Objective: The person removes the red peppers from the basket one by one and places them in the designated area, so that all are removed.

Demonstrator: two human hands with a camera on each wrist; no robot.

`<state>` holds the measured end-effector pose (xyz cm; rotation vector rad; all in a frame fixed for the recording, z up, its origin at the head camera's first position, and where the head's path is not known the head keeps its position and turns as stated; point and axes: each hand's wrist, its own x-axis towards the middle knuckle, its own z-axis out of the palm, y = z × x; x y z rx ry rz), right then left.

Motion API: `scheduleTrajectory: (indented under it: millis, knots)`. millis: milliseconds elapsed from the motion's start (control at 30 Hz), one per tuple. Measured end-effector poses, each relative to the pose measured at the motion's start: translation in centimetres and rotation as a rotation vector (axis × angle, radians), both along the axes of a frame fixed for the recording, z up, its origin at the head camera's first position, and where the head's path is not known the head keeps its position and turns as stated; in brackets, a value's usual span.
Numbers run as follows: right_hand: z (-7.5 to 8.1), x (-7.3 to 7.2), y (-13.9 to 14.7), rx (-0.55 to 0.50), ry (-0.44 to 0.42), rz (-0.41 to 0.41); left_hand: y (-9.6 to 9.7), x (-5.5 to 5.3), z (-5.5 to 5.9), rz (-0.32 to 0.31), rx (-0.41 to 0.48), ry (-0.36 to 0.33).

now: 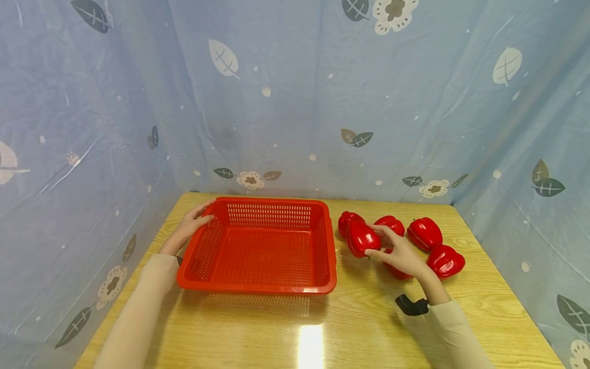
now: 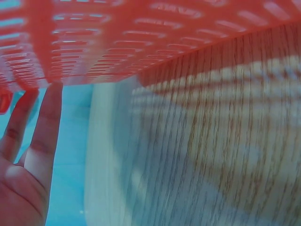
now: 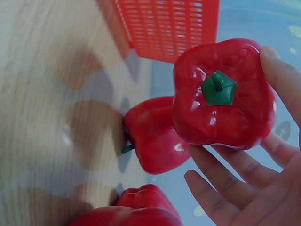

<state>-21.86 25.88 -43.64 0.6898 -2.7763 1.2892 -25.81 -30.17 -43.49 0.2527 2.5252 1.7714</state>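
Observation:
My right hand [image 1: 400, 254] holds a glossy red bell pepper [image 1: 362, 238] between thumb and fingers, to the right of the red plastic basket [image 1: 257, 290]. In the right wrist view the held pepper shows its green stem [image 3: 219, 88] toward the camera. Another bell pepper [image 3: 157, 134] lies behind it on the table. At the basket's left side my left hand [image 1: 186, 228] grips the rim, its thumb over the edge. Two of its fingers [image 2: 44, 117] reach up along the outside of the slotted wall in the left wrist view.
More bell peppers [image 1: 425, 233] lie on the right part of the wooden table [image 1: 364, 328], some partly hidden by my right hand. A blue patterned curtain [image 1: 286, 102] surrounds the table at the back and both sides. The basket's inside is bare.

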Motion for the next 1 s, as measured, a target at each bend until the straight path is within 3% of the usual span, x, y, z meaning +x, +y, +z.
scheduleTrajectory:
  millis: [300, 567, 733, 1000]
  knots:
    - [-1.0, 0.3, 0.2, 0.021, -0.025, 0.055, 0.0, 0.0, -0.1, 0.004, -0.007, -0.002]
    - [-2.1, 0.4, 0.3, 0.046, -0.017, 0.107, -1.4, -1.4, -2.4, 0.012, -0.04, 0.012]
    - [-2.4, 0.5, 0.0, 0.017, -0.035, 0.146, -1.4, -1.6, -2.6, 0.015, -0.011, 0.01]
    - [-3.2, 0.5, -0.3, 0.026, -0.055, 0.156, -1.3, -1.5, -2.4, 0.014, -0.041, 0.019]
